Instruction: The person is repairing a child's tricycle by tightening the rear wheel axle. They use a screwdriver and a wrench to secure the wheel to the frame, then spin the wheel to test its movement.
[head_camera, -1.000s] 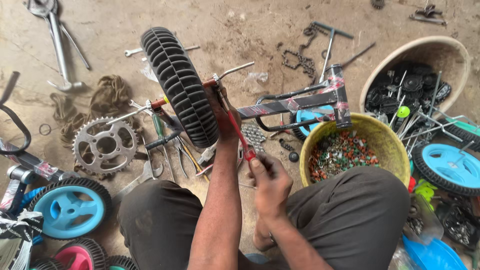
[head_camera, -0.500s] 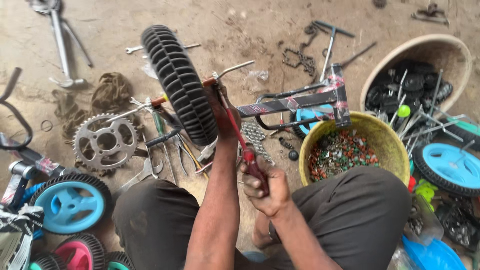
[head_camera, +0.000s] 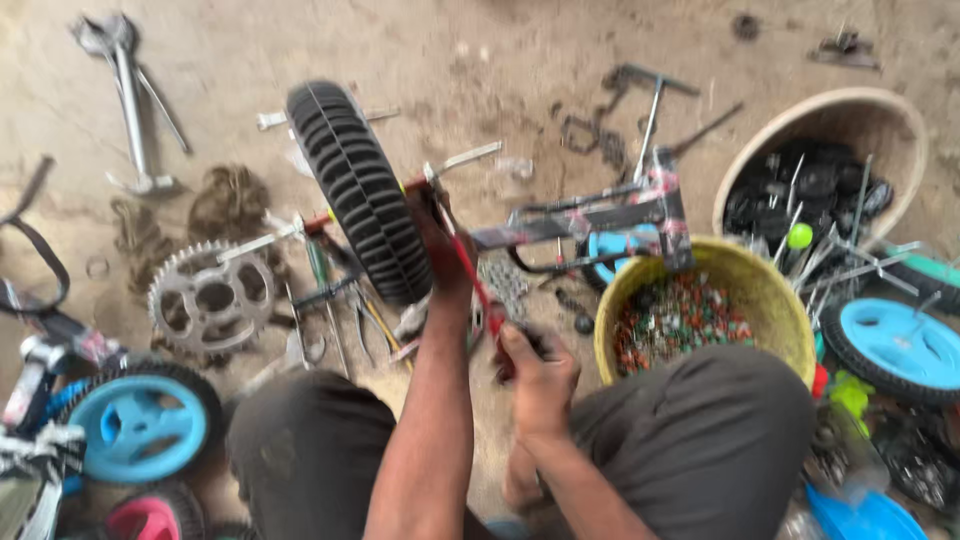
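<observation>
I crouch over a small child's bike frame (head_camera: 600, 215) with a black ribbed wheel (head_camera: 358, 190) held upright on its axle. My left hand (head_camera: 435, 235) grips the frame at the wheel's hub, just right of the tyre. My right hand (head_camera: 535, 365) is closed around the handle of a red-handled tool (head_camera: 475, 280) whose shaft runs up to the hub beside my left hand. My knees fill the lower part of the view.
A toothed chainring (head_camera: 212, 298), pliers and loose tools lie on the dirt floor to the left. A yellow tub (head_camera: 770, 290) of small hardware stands at right, a tan tub (head_camera: 880, 115) of black parts behind it. Blue plastic wheels (head_camera: 140, 425) (head_camera: 890, 345) sit at both sides.
My right hand has taken hold of the red tool's handle and now works it near the hub. The wheel and my left hand stay roughly in place.
</observation>
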